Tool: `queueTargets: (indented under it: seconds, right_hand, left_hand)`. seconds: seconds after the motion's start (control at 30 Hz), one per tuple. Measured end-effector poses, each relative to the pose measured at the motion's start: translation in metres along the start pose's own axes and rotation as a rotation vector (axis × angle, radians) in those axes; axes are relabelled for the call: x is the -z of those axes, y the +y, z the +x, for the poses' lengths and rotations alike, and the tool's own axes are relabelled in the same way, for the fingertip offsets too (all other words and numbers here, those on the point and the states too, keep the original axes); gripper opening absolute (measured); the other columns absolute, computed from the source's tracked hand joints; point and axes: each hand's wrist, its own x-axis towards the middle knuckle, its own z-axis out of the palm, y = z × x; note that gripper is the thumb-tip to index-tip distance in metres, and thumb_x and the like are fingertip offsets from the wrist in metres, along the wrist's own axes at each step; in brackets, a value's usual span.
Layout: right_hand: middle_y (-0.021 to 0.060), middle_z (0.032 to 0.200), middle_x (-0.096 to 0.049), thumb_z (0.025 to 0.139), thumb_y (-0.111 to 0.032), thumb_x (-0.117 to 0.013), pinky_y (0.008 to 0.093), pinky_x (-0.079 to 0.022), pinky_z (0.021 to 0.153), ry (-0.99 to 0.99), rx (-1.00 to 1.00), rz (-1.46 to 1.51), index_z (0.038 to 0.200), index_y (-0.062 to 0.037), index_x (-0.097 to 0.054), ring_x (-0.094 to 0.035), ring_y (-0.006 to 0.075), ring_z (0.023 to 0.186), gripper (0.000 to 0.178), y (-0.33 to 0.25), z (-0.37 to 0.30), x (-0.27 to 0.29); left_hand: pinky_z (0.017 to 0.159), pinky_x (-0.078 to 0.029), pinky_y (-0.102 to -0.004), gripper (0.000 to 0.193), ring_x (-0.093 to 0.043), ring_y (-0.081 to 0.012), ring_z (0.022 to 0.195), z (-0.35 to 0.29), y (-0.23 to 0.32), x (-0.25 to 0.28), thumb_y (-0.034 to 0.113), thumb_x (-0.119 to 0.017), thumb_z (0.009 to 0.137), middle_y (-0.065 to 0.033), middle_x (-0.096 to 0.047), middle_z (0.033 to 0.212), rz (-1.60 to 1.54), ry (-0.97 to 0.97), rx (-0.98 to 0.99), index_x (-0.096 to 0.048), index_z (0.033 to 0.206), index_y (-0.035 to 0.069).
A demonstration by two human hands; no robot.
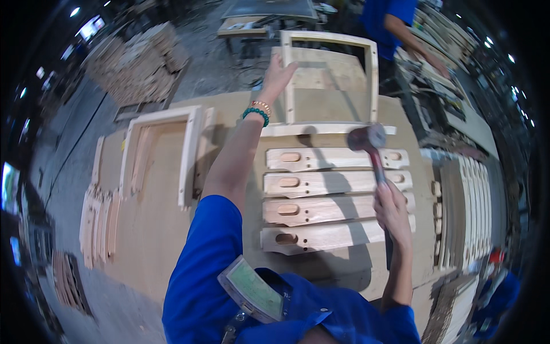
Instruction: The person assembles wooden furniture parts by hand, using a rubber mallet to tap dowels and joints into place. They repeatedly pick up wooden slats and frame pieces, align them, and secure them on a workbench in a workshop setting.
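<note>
Two risks I am watching: my right hand, gripping the mallet, striking my left hand steadying the wooden frame, or tipping it.

- Standing at the far side of the workbench: wooden frame, left hand on its left upright.
- Just before the frame, in the right hand: mallet.
- Below the mallet, four slotted rails lying side by side.
- Left of the rails: second frame lying flat.
- Right of the rails: stacked slats.
- Behind, upper right: another person.
</note>
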Motion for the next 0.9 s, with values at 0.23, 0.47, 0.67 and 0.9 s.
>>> queueTargets:
  seconds: [0.23, 0.47, 0.67, 0.9]
  right_hand:
    - [-0.0097, 0.054, -0.031, 0.097, -0.039, -0.045, 0.0176, -0.019, 0.032, 0.190, -0.198, 0.016, 0.081, -0.0119, -0.043, -0.024, -0.0012, 0.038, 0.032, 0.054, -0.062, 0.031]
    - [-0.0089, 0.054, -0.031, 0.096, -0.043, -0.046, 0.0180, -0.021, 0.032, 0.250, -0.291, 0.054, 0.080, -0.0118, -0.042, -0.025, -0.0011, 0.038, 0.035, 0.088, -0.076, 0.037]
    - [-0.0081, 0.054, -0.033, 0.095, -0.043, -0.048, 0.0189, -0.022, 0.031, 0.261, -0.290, 0.088, 0.081, -0.0114, -0.043, -0.027, -0.0001, 0.037, 0.035, 0.093, -0.075, 0.024]
    - [-0.0082, 0.056, -0.033, 0.094, -0.044, -0.050, 0.0188, -0.023, 0.034, 0.282, -0.291, 0.125, 0.083, -0.0105, -0.045, -0.028, 0.0002, 0.041, 0.036, 0.096, -0.099, 0.020]
  left_hand:
    - [0.095, -0.041, -0.0420, 0.047, -0.052, -0.0349, 0.112, -0.016, -0.078, 0.201, 0.026, -0.063, 0.080, -0.0179, -0.056, 0.121, 0.557, 0.229, -0.262, -0.054, 0.122, 0.005]
    - [0.080, -0.048, -0.0445, 0.062, -0.061, -0.0370, 0.097, -0.110, -0.156, 0.410, 0.053, -0.067, 0.070, -0.0212, -0.064, 0.101, 1.126, 0.108, 0.637, -0.061, 0.104, 0.002]
    - [0.067, -0.048, -0.0389, 0.051, -0.059, -0.0282, 0.070, -0.109, -0.131, 0.420, 0.048, -0.060, 0.084, -0.0138, -0.063, 0.082, 1.062, 0.314, 0.066, -0.055, 0.096, -0.001]
    - [0.051, -0.043, -0.0234, 0.040, -0.050, -0.0099, 0.057, -0.108, -0.033, 0.426, 0.028, -0.061, 0.086, -0.0025, -0.053, 0.078, 0.263, -0.038, 0.494, -0.053, 0.115, 0.002]
